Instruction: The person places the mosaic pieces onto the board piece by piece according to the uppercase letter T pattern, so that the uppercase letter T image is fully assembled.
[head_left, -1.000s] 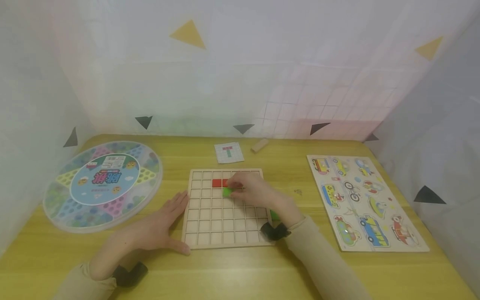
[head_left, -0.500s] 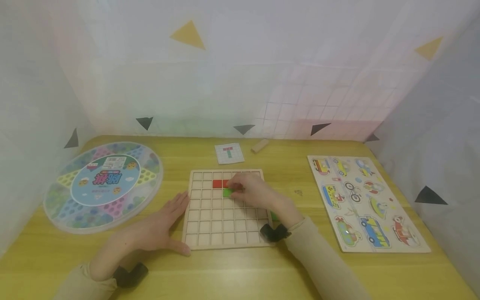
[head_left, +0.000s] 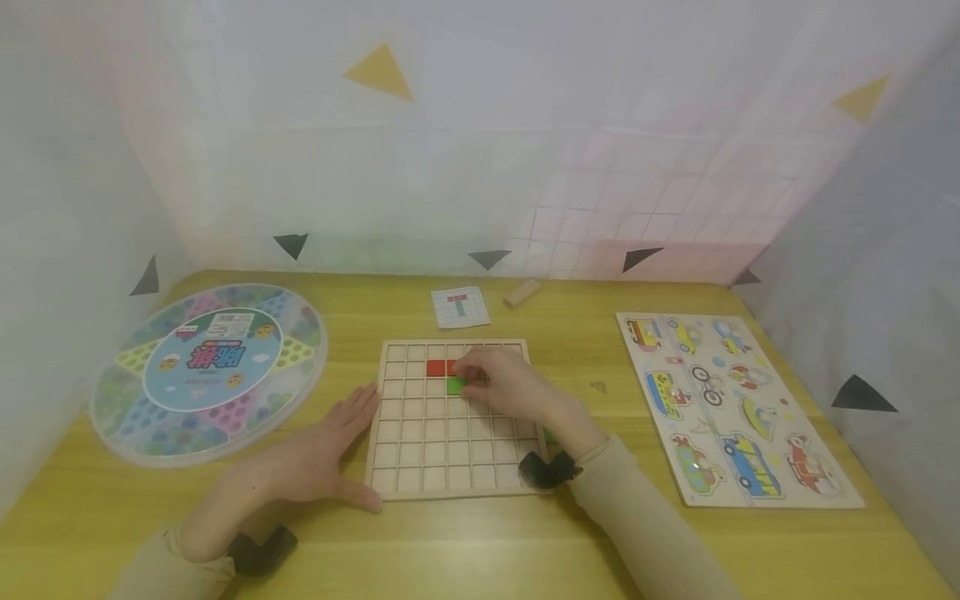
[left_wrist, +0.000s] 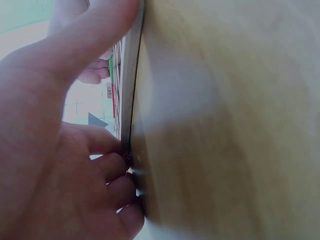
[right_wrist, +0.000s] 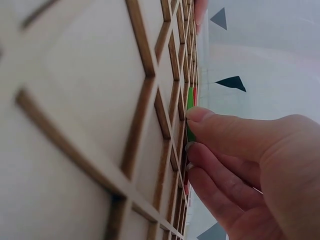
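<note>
Yellow counter (head_left: 480,542), right hand (head_left: 510,382) at a gridded board (head_left: 408,454)

The right thumb touches a thin green square (head_left: 455,386) on the pale wood; whether the bent fingers pinch anything is hard to tell. They partly cover the red squares (head_left: 436,368). The left hand (head_left: 311,458), fingers extended, touches the board's left edge. Beyond lie a printed card (head_left: 461,307) and wooden block (head_left: 522,292); a round game box (head_left: 206,375) and picture puzzle (head_left: 738,408) flank the board. It lies flat, nearly square, the red row running left to right.
</note>
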